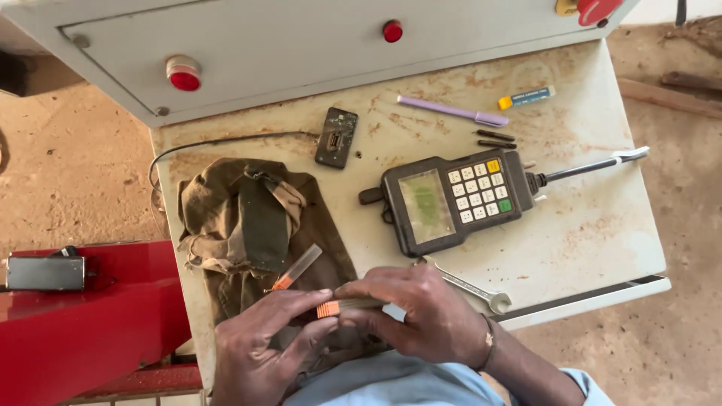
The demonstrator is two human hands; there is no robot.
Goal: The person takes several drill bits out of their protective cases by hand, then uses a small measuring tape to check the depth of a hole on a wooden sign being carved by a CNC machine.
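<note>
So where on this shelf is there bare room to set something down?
Bare patches: right of the keypad controller out to the shelf edge, below its cable; and between the circuit board and purple pen. Crowded: the front-left, with cloth, both hands and wrench.

Hidden under the right hand (421,316) — most of the small orange-capped tube (329,309) and one end of the spanner (474,289). Cut off at the top edge: red emergency button (596,9). Lost off the left edge — the grey metal box (43,273). Too small to make out: handheld controller (451,201) key markings.
</note>
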